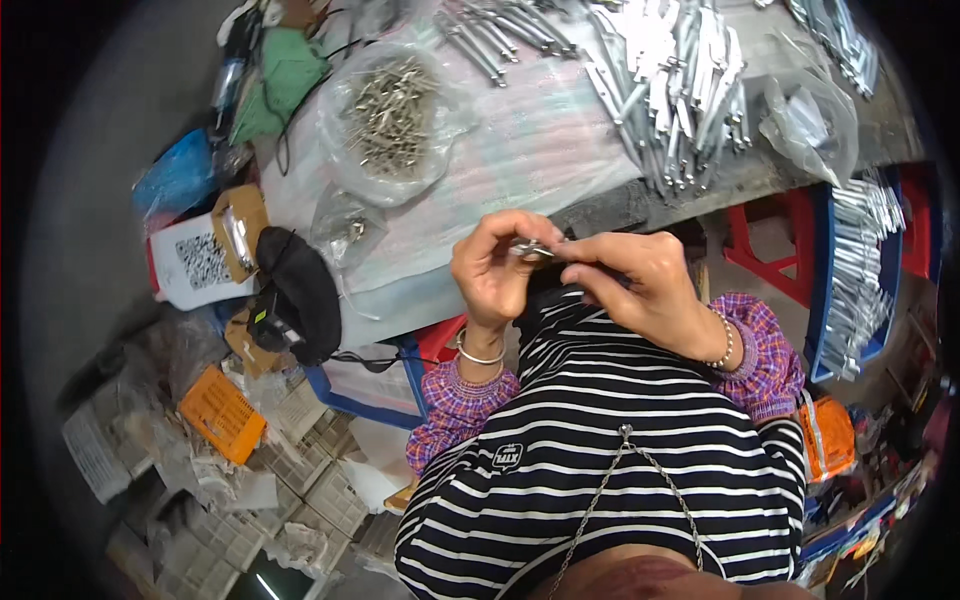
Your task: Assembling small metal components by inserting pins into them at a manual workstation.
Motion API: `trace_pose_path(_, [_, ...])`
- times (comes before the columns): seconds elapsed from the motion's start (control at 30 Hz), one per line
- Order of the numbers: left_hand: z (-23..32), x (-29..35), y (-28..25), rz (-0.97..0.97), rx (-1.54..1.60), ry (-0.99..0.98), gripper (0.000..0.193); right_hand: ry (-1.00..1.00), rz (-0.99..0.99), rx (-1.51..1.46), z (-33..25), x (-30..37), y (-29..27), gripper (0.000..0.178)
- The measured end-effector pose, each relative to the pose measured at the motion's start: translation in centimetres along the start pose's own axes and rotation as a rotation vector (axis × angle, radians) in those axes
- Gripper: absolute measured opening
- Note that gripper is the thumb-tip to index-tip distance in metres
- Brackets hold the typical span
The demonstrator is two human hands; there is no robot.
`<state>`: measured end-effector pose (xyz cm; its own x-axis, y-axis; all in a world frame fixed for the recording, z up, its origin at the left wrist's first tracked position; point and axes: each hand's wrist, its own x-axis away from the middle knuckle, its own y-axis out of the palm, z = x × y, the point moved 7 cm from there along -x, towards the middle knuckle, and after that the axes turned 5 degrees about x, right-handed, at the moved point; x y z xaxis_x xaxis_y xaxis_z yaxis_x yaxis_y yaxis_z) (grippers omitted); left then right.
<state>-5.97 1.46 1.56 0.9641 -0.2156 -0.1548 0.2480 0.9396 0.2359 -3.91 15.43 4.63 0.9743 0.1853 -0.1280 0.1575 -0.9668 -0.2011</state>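
Both my hands meet in front of my body, just off the near edge of the table. My left hand is closed around a small shiny metal part, pinching it between thumb and fingers. From the right, my right hand pinches at the same part's end with thumb and forefinger. The fingers hide much of the part, so its exact kind does not show. Beyond my hands, a clear plastic bag lies spread open, full of small metal pins or screws.
Long silvery metal rods lie heaped at the table's far right. A blue crate of similar pieces stands right, beside red stools. A small clear bag, a black pouch and a card with a printed code are left.
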Motion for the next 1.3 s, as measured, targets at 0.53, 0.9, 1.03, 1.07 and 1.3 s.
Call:
trace_pose_path(0.53, [2.9,-0.5,0.1,-0.114,-0.469,0.217,0.005,-0.029,-0.06,0.263,-2.3,-0.4,0.3,0.022])
trace_pose_path(0.9, [2.1,-0.8,0.7,-0.113,-0.489,-0.004,0.015,-0.338,-0.145,0.641,-2.8,-0.3,1.7,0.036])
trace_pose_path(1.03, [1.6,-0.9,0.4,-0.061,-0.435,-0.046,0.013,-0.023,-0.079,0.26,-0.3,-1.2,0.6,0.022])
trace_pose_path(1.07, [1.6,-0.9,-0.1,-0.051,-0.467,-0.056,0.013,0.057,-0.045,0.203,0.4,-1.1,0.8,0.018])
trace_pose_path(1.3, [0.0,-0.4,-1.2,0.015,-0.343,-0.166,0.013,0.307,-0.051,-0.168,3.2,-1.0,1.6,0.012])
